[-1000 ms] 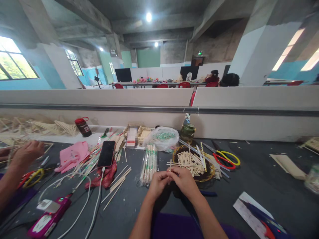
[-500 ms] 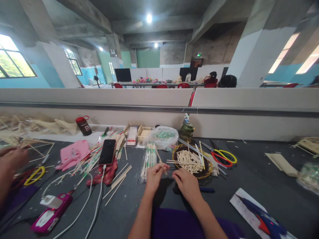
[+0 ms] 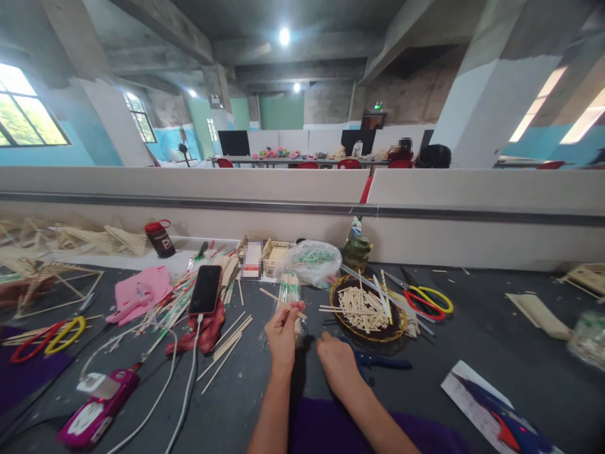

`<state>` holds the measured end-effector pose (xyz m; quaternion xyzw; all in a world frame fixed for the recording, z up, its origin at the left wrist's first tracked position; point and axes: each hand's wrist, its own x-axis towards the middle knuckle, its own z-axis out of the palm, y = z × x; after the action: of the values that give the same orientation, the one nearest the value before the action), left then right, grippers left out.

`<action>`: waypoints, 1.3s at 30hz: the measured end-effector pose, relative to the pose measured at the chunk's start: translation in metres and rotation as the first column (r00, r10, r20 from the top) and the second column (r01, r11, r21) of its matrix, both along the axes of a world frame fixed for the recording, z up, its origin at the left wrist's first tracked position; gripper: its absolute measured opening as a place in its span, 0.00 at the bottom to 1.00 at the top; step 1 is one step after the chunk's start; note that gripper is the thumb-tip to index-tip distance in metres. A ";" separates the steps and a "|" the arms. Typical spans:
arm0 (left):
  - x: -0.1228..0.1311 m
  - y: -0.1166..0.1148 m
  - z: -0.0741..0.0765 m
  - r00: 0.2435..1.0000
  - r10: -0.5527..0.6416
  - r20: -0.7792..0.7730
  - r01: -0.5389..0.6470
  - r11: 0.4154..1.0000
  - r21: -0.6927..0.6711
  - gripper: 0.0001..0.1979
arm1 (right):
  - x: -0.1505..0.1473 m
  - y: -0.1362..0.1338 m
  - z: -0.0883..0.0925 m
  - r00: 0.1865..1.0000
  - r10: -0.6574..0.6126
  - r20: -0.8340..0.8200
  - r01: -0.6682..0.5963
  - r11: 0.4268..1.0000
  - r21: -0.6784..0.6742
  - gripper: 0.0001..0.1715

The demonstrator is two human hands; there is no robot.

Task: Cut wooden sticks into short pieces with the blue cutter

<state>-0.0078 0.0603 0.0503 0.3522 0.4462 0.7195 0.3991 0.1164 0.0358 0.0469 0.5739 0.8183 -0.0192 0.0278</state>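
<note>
This is a craft-assembly workshop on a factory floor: bare concrete beams (image 3: 302, 63) and pillars (image 3: 491, 94) are spanning a large hall, and low partitions (image 3: 472, 189) are dividing it into long shared work rows. The dark surface (image 3: 472, 340) is carrying production materials and tools: a basket of cut sticks (image 3: 397, 328), scissors (image 3: 428, 299), a glue gun (image 3: 501, 413) and assembled stick frames (image 3: 94, 239). A further row of tables (image 3: 283, 159) is standing at the far wall.

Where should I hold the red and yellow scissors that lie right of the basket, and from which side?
Take the scissors by the two handle loops, coming from the right. The loops lie flat and free on the dark table, with room around them. The blades run up and to the left, close beside the basket, among other long tools, so that end is crowded.
</note>
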 end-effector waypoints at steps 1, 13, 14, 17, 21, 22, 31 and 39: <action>0.000 0.000 0.000 1.000 0.003 0.008 -0.003 1.000 0.002 0.11 | -0.001 0.001 -0.001 1.000 -0.004 0.005 0.004 1.000 0.002 0.16; -0.002 -0.004 0.009 0.989 0.115 0.093 -0.117 0.993 0.015 0.11 | 0.015 -0.001 0.027 0.985 -0.048 -0.164 0.065 0.993 0.101 0.10; -0.001 -0.003 0.008 0.986 0.120 0.113 -0.122 0.992 0.016 0.12 | 0.024 0.002 0.036 0.969 -0.043 -0.244 0.083 0.985 0.154 0.09; 0.001 -0.002 0.006 0.974 0.104 0.202 -0.108 0.994 0.005 0.13 | 0.050 0.024 0.068 0.911 -0.090 -0.403 0.195 0.954 0.227 0.15; 0.008 -0.003 0.006 0.967 0.052 0.250 -0.049 0.999 -0.016 0.15 | 0.069 0.075 0.104 0.868 -0.010 -0.497 0.172 0.944 0.281 0.20; 0.009 -0.003 0.006 0.969 0.032 0.247 -0.027 0.999 -0.021 0.16 | 0.069 0.090 0.111 0.867 0.020 -0.498 0.148 0.943 0.296 0.21; 0.010 -0.002 0.002 0.982 -0.044 0.183 0.064 0.993 -0.103 0.16 | 0.033 0.205 0.105 0.934 0.090 -0.345 0.045 0.929 0.366 0.08; 0.011 0.003 -0.001 0.994 -0.078 0.077 0.088 0.988 -0.125 0.18 | 0.029 0.236 0.083 0.964 0.069 -0.256 0.013 0.952 0.307 0.13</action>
<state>0.0035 0.0630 0.0496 0.3181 0.4620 0.6841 0.4662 0.1450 0.2715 0.1298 0.5518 0.8158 0.0321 -0.1702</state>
